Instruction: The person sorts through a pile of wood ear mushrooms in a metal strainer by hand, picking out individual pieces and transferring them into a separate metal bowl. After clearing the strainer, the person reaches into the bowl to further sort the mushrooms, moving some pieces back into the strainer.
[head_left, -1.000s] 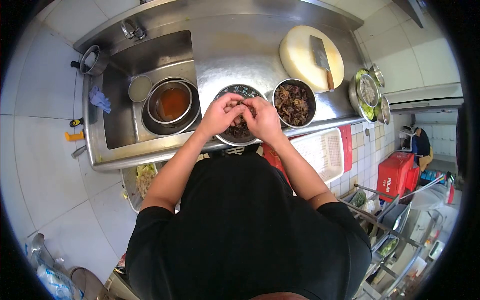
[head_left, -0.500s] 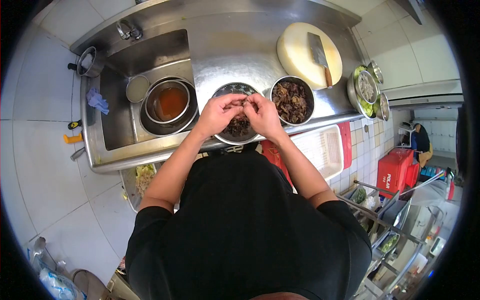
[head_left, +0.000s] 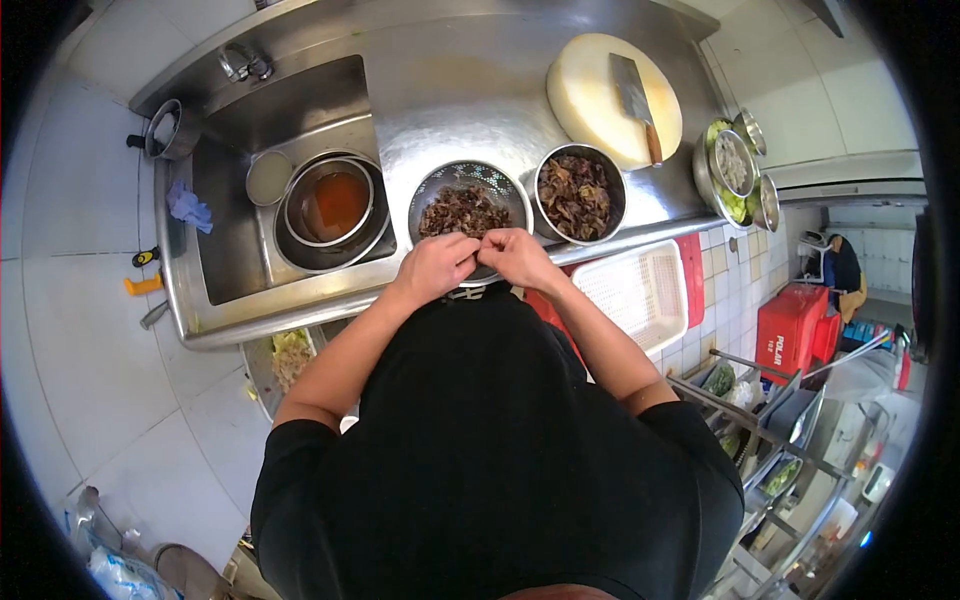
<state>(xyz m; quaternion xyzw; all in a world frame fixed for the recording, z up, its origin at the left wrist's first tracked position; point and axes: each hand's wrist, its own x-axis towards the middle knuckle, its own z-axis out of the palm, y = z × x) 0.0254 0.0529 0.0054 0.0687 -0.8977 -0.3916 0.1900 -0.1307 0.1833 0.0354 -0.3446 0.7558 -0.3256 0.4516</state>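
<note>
My left hand (head_left: pixel 440 264) and my right hand (head_left: pixel 515 258) meet over the near rim of a perforated metal colander (head_left: pixel 462 172). Both have their fingers pinched together, fingertips almost touching; whatever is between them is too small or hidden to make out. Inside the colander lies a heap of small, dark brown, ruffled pieces (head_left: pixel 462 210) that look like wood ear mushroom. Just right of it, close to my right hand, stands a metal bowl (head_left: pixel 622 212) filled with larger dark brown pieces (head_left: pixel 573 196) of the same look.
A round cutting board (head_left: pixel 580 90) with a cleaver (head_left: pixel 630 90) on it sits at the back right. The sink (head_left: pixel 235 240) at left holds a pot of reddish-brown liquid (head_left: pixel 338 200). Bowls of greens (head_left: pixel 737 205) stand far right; a white basket (head_left: pixel 650 290) is below the counter.
Both hands have moved down toward my body, from over the middle of the colander to its near rim. More of the dark pieces in the colander now show.
</note>
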